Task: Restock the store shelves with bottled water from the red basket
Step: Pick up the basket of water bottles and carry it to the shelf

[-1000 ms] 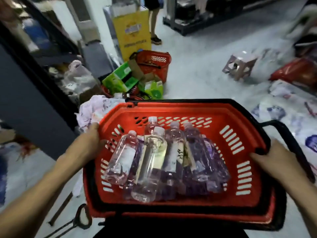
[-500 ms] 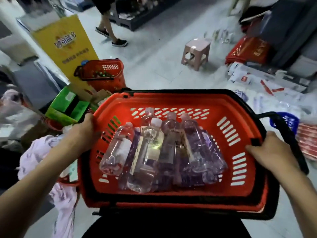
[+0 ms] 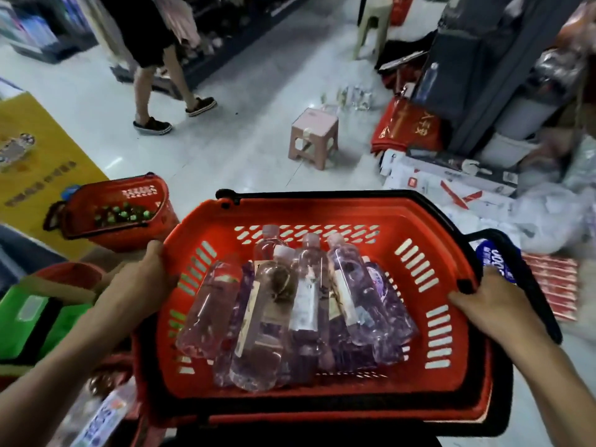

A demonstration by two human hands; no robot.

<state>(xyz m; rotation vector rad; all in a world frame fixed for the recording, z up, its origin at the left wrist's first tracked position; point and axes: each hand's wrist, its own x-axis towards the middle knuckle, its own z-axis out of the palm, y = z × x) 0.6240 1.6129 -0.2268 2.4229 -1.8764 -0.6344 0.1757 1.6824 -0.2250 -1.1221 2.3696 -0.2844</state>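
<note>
Since the earlier frames the wearer's view had swung to the right: the second red basket (image 3: 106,237) and the yellow sign (image 3: 38,162) on the floor had slid toward the left edge, the pink stool (image 3: 314,133) had come near the middle, and a passer-by's legs (image 3: 145,91) showed more fully, while the carried load sat between the arms as before. Nearest the camera, the red basket (image 3: 354,211) was held in front of the body, with a heap of clear water bottles (image 3: 280,311) lying on their sides in its bottom, caps pointing away from the person. The step in hand seemed to be carrying the load to a shelf, with no bottle yet put out. To do it well, the basket probably needed to stay level so the loose bottles would not roll, and the path had to skirt the clutter on the floor. The left hand (image 3: 138,282) gripped the left rim, fingers curled tight over its edge. The right hand (image 3: 493,304) clasped the right rim just beside the hinge of the black handle (image 3: 541,311), which stuck out to the right. Neither hand touched a bottle. Farther off, past the stool, a grey shelf unit (image 3: 467,79) stood at the right among boxes and bags, a likely destination, though what it stocked was too blurred to tell.
</note>
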